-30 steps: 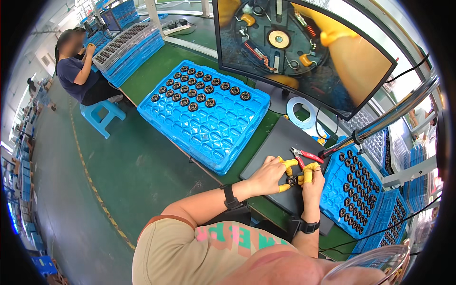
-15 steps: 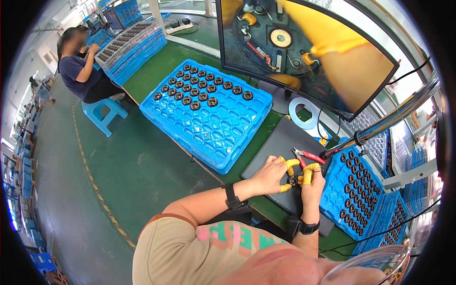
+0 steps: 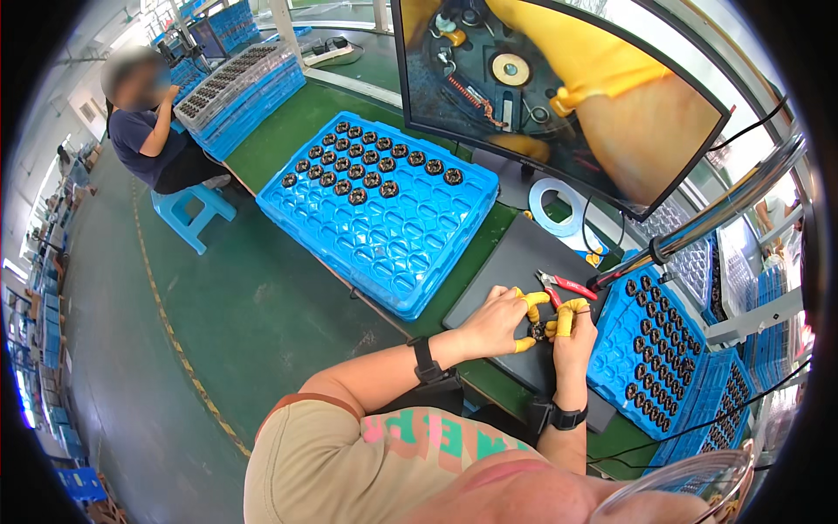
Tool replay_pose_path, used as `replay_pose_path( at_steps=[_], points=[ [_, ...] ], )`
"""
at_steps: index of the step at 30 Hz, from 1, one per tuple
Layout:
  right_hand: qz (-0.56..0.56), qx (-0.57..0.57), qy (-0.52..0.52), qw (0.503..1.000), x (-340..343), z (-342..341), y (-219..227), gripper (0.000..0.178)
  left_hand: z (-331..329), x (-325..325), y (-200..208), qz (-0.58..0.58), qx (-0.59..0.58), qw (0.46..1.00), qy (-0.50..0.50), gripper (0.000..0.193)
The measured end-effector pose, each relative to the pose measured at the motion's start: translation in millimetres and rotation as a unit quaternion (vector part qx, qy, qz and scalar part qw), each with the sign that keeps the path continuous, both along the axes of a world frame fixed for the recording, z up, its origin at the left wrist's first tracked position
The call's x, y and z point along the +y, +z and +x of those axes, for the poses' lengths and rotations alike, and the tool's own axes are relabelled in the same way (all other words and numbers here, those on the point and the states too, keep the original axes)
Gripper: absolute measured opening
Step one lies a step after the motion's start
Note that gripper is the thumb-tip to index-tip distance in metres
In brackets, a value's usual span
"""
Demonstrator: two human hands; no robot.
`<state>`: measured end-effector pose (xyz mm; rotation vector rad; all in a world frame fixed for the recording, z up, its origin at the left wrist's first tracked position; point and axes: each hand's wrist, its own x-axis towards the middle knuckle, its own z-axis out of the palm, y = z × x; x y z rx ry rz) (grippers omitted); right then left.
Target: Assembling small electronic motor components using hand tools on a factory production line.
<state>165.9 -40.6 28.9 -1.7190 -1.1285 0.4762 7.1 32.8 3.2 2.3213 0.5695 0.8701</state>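
Note:
Yellow finger cots cover fingertips of both my hands. A small round black electronic part [image 3: 537,331] sits between them, over the dark grey mat [image 3: 491,288]. My left hand [image 3: 502,320] grips its left side with thumb and finger. From the right, my right hand [image 3: 572,334] closes in a pinch at the part's edge; whether it also holds something tiny is hidden. Just beyond my fingers lie red-handled cutters [image 3: 566,286] on the mat. A monitor [image 3: 559,96] displays the part enlarged, with a copper coil, a pale central disc and yellow-covered fingertips around it.
A blue tray [image 3: 375,279] at left holds rows of round black parts at its far side. Another blue tray [image 3: 611,371] with such parts stands at right. A metal stand arm [image 3: 724,214] slants over the bench. A co-worker [image 3: 144,131] sits at far left.
My hands and the part stay nearly in place. On the monitor, the enlarged fingertip at right has shifted slightly. The co-worker's head has moved a little.

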Motion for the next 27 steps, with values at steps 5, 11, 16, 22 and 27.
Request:
replay_pose_path(
  at_steps=[5, 11, 16, 22, 27],
  points=[
    [-0.014, 0.010, -0.019, 1.000, 0, -1, 4, 0.008, 1, -1, -3, 0.009, 0.003, 1.000, 0.002, 0.069],
    [-0.009, -0.002, -0.036, 0.999, -1, -2, 1, 0.009, 1, -1, -1, 0.003, -0.003, 1.000, 0.002, 0.068],
    [-0.009, -0.038, -0.045, 0.998, -1, 0, -2, 0.010, 1, -1, 0, -0.006, 0.013, 1.000, 0.004, 0.068],
    [-0.017, -0.050, -0.062, 0.997, -1, 1, -4, 0.010, 3, -1, 0, -0.017, 0.003, 1.000, -0.005, 0.068],
    [-0.023, -0.018, -0.049, 0.998, -2, 1, 0, 0.009, 2, -1, 3, -0.021, 0.016, 1.000, -0.003, 0.068]
  ],
)
